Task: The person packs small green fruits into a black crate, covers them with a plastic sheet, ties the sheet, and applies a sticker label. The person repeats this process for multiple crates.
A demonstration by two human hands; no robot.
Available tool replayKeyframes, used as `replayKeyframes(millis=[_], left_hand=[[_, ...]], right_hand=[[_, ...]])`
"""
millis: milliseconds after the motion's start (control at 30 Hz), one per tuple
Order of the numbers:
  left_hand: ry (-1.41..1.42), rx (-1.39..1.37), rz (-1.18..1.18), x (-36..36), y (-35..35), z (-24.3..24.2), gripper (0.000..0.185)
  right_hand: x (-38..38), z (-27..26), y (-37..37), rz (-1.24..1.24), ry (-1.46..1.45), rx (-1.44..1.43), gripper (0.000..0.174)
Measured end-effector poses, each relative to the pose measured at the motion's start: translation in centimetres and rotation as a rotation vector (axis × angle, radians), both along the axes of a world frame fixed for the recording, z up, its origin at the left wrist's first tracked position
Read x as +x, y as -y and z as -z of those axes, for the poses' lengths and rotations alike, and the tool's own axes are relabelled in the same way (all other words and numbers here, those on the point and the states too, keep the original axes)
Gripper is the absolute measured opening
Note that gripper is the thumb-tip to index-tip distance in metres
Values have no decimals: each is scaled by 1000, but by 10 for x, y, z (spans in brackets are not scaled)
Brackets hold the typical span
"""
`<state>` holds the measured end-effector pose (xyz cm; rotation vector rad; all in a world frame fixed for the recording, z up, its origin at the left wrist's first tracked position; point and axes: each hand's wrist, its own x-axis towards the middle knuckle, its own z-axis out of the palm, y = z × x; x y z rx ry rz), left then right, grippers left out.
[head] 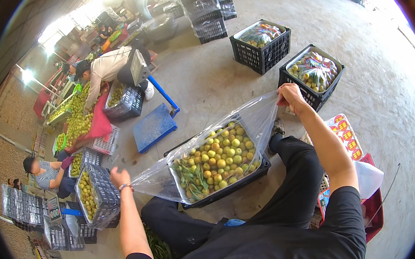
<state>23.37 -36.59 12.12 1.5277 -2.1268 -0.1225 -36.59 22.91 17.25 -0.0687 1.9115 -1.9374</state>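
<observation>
Before me sits a black plastic crate (231, 186) filled with round yellow-green fruit (219, 158), some of it blushed brown. Green leaves (189, 181) lie on the fruit at the left end. A clear plastic liner (262, 119) rises from the crate and is stretched wide to both sides. Its left corner is pulled out in my left hand (120, 178), which is closed on the film. My right hand (290, 98) pinches the opposite corner, raised near a bagged crate. The fruit shows through and between the film.
Two crates of bagged fruit (260, 36) (313, 69) stand ahead to the right. A blue platform scale (155, 127) is at the left, near a person (109, 67) bending over piled fruit. Another person (48, 175) sits by filled crates (100, 198). A sticker sheet (347, 135) lies right.
</observation>
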Motion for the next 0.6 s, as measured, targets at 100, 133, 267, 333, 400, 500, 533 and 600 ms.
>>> replayKeyframes(millis=[100, 133, 267, 333, 400, 500, 533, 600], left_hand=[[-349, 58, 593, -155, -137, -25, 49], [-245, 79, 756, -187, -185, -46, 62], [99, -51, 1018, -268, -291, -50, 65], [187, 128, 1012, -286, -302, -32, 41], [98, 238, 1022, -292, -306, -29, 21], [-169, 160, 1122, -306, -331, -41, 9], [-156, 142, 1154, -301, -328, -40, 9], [-117, 113, 1191, -297, -329, -46, 9]], right_hand=[[-3, -2, -19, -1, 0, 16, 10], [-2, -5, -21, -19, -1, 11, 9], [-4, -7, -24, -225, 20, -25, 11], [-1, -11, -33, -418, 19, -120, 15], [13, -7, -47, -607, 54, -314, 65], [-11, 77, -58, -853, -521, 463, 127], [-2, 96, -38, -912, -280, 518, 145], [34, 119, 11, -992, -403, 363, 146]])
